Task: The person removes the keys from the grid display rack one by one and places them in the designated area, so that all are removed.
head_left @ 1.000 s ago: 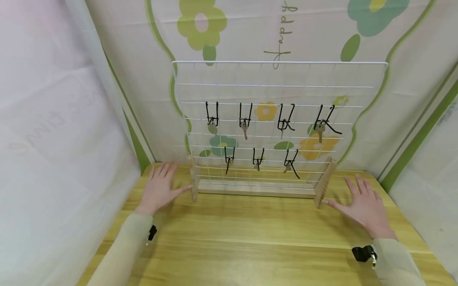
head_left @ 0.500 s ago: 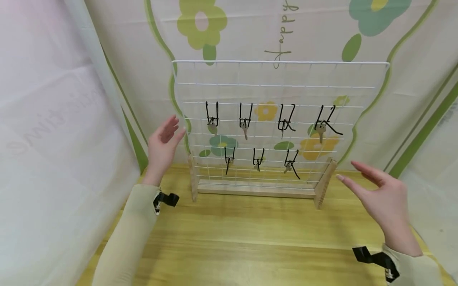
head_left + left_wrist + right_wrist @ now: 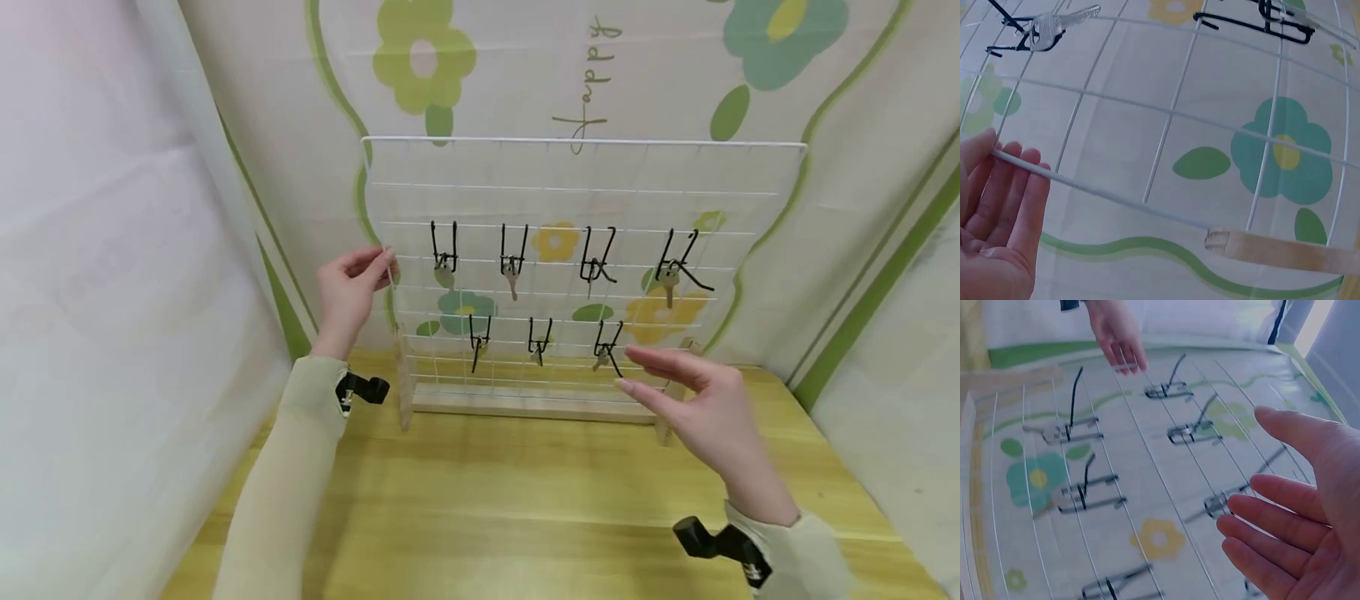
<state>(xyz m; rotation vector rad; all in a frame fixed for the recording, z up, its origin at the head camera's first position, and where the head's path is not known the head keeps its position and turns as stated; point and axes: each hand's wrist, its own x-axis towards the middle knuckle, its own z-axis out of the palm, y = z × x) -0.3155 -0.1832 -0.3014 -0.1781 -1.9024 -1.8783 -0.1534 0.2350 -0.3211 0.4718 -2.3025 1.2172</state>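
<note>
A white wire grid rack [image 3: 585,142] stands upright in a wooden base [image 3: 532,407]. My left hand [image 3: 348,300] pinches its left edge wire, thumb in front and fingers behind, as the left wrist view shows at the edge wire [image 3: 1110,200]. My right hand [image 3: 708,408] is held before the rack's lower right, thumb and fingers apart with nothing between them. Nearest to its fingertips in the head view is the lower right black hook [image 3: 606,337]. Several black hooks hang in two rows, with keys on them, such as the key [image 3: 669,292] at upper right and the key [image 3: 1044,31].
The rack stands on a wood-grain table [image 3: 480,500]. Behind it hangs a flower-printed cloth [image 3: 660,75], and another cloth [image 3: 112,292] closes off the left side. The wooden side post [image 3: 1272,250] rises below my left hand.
Both hands have lifted from the table beside the base. My left hand has risen and taken hold of the rack's left edge; my right hand has moved up, then left before the hooks.
</note>
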